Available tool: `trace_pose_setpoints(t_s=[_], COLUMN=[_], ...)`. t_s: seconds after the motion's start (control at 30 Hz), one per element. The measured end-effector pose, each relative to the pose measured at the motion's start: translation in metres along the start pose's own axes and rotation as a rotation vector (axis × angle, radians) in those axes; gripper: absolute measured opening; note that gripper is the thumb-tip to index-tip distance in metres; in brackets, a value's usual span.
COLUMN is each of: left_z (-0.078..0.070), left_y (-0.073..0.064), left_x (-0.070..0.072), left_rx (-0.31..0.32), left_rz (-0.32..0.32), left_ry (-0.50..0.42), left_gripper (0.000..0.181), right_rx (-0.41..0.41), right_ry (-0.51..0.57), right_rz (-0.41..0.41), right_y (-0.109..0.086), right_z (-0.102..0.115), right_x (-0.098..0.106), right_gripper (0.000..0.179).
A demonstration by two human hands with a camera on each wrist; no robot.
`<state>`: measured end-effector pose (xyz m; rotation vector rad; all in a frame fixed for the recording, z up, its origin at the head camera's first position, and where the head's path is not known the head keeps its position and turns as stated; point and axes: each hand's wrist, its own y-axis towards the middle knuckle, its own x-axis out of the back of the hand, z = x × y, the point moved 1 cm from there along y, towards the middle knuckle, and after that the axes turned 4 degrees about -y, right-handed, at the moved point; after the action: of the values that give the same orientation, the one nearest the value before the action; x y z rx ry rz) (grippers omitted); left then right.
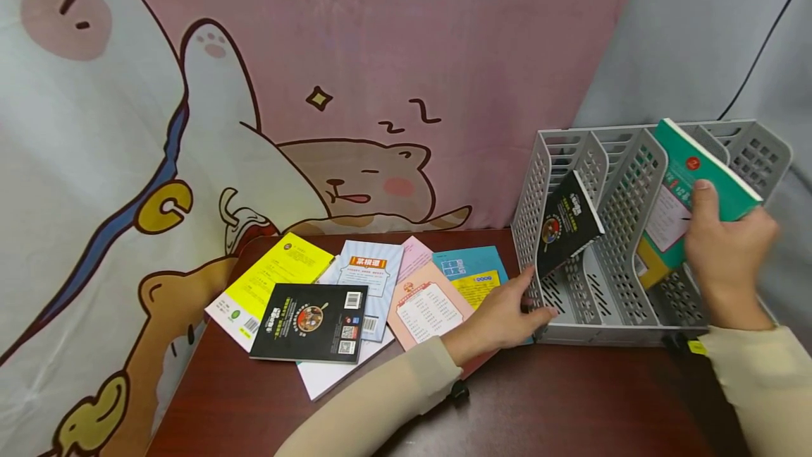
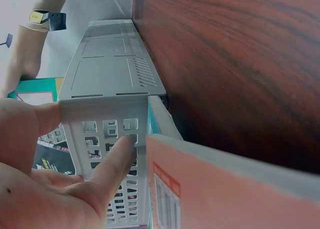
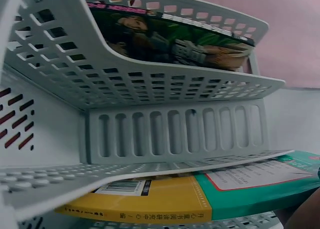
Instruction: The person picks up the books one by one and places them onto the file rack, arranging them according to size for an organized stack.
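My right hand (image 1: pixel 726 256) grips a green-and-yellow book (image 1: pixel 713 168), thumb on its cover. The book stands tilted inside the grey file rack (image 1: pixel 609 333), in the third compartment from the left; the right wrist view shows its yellow spine (image 3: pixel 150 204) low between the perforated dividers. At the rack's left front corner, my left hand (image 1: pixel 497 319) holds the side wall, with the thumb at the front edge and the index finger (image 2: pixel 120 161) along the outer holes. A black book (image 1: pixel 567 221) leans in the leftmost compartment.
Left of the rack, several books lie on the dark red table (image 1: pixel 209 400): a black one (image 1: pixel 311 323), a yellow one (image 1: pixel 279 281), a light blue one (image 1: pixel 364 277), a pink-orange one (image 1: pixel 425 302) and a teal one (image 1: pixel 469 263). A patterned curtain (image 1: pixel 507 55) hangs behind.
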<state>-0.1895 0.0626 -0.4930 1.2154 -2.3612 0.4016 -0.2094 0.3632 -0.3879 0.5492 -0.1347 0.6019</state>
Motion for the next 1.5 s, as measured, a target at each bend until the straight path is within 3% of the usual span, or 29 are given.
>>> trace_pose_setpoints(t_s=[0.23,0.5,0.73,0.93,1.07,1.17,1.27,1.5], left_z=[-0.001,-0.001,-0.001,0.000,0.001,0.001,0.000,0.000], left_y=[-0.001,0.000,0.001,0.001,0.001,0.000,-0.001,0.000], left_x=[0.000,0.001,0.002,0.001,-0.001,-0.001,-0.001,-0.001], left_rx=[0.006,0.009,0.002,0.005,0.011,0.015,0.018,0.002], left_rz=[0.003,0.009,0.003,0.000,-0.002,0.000,-0.002,-0.013], left_ry=[-0.017,-0.027,-0.029,-0.031,-0.043,-0.050,-0.048,-0.047], left_gripper=[0.088,0.088,0.089,0.088,0.088,0.088,0.088,0.087], right_rx=[-0.021,-0.005,0.005,-0.013,-0.033,-0.003,0.035,0.139], right_ry=[0.022,-0.114,-0.180,-0.217,-0.255,-0.280,-0.265,-0.021], right_rz=[0.040,0.130,0.195,0.264,0.330,0.357,0.340,0.197], right_y=[-0.001,-0.010,-0.014,-0.014,-0.013,-0.011,-0.009,-0.015], right_z=[-0.005,-0.018,-0.036,-0.039,-0.038,-0.035,-0.028,0.006], right_x=[-0.007,-0.014,-0.018,-0.016,-0.011,-0.007,-0.004,0.003], right_gripper=[0.034,0.038,0.025,0.024,0.035,0.052,0.055,0.040])
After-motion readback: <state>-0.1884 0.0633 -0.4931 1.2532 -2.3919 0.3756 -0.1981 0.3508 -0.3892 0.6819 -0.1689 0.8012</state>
